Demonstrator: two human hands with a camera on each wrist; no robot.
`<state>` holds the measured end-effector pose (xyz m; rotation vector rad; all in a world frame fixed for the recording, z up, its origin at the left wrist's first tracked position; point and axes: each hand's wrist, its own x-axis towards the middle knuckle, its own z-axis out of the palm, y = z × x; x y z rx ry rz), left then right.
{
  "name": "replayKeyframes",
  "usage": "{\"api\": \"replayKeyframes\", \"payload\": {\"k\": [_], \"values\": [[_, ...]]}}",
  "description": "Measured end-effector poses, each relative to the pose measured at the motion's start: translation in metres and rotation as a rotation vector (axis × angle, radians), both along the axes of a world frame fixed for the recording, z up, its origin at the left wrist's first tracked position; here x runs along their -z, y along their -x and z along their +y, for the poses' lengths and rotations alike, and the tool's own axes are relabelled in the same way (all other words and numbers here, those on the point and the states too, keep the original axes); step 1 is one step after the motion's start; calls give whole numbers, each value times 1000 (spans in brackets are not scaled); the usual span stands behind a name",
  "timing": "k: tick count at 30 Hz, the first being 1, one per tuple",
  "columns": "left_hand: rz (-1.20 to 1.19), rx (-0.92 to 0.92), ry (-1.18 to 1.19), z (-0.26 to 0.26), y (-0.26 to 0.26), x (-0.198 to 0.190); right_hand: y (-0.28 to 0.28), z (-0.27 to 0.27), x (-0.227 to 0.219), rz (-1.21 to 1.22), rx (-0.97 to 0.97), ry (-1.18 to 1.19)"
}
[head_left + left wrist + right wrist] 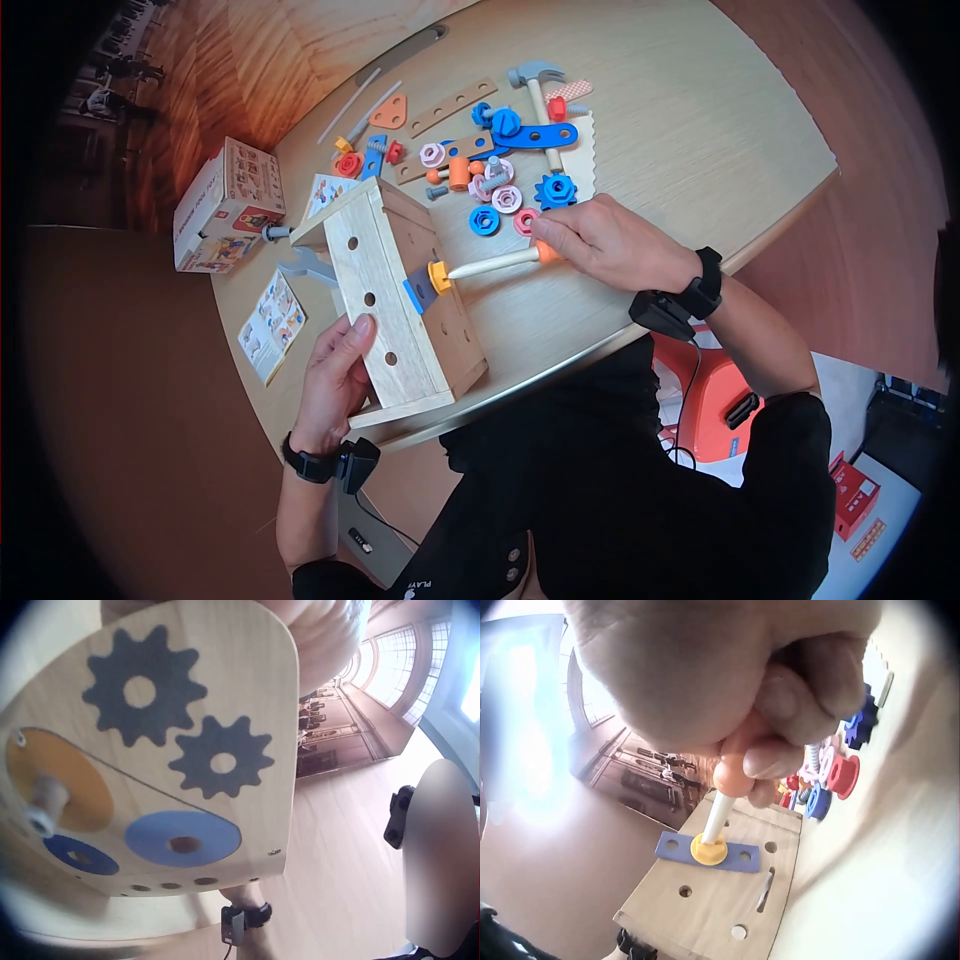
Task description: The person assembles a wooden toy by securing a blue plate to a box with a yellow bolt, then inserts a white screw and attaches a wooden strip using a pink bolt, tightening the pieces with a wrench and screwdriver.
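Note:
My right hand (615, 245) grips the orange handle of a toy screwdriver (497, 263). Its pale shaft meets the slotted head of a yellow bolt (709, 850), which sits in the middle hole of a blue strip (673, 846). That strip lies against one face of a wooden toy toolbox (398, 325), tipped up at the table's front edge. With thumb on its holed panel, my left hand (335, 380) holds the box by its lower left side. Painted gears (142, 660) and discs cover the end panel in the left wrist view.
Beyond the box lie several loose parts: a blue gear (556, 190), a toy hammer (536, 100), a blue link (545, 136), a red nut (843, 778). A carton (225, 205) and an instruction leaflet (270, 325) are on the left. A grey wrench (308, 266) is beside the box.

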<state>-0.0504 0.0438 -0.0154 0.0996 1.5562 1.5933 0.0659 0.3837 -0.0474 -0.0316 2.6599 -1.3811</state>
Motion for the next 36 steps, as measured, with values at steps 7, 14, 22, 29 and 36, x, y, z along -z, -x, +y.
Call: {"api": "replayKeyframes", "payload": {"k": [7,14,22,29,36], "values": [[25,-42,63,-1,-3,-1,-9,-3,9,429,11,-37],[7,-49,68,2,-6,-4,6,-4,-6,53,42,-83],[43,-75,79,6,-10,-2,10,-5,1,302,-46,-63],[4,-86,54,5,-8,-1,11,-15,-22,-71,15,-135],[70,-79,60,2,-6,3,3,-6,3,326,26,-224]]}}
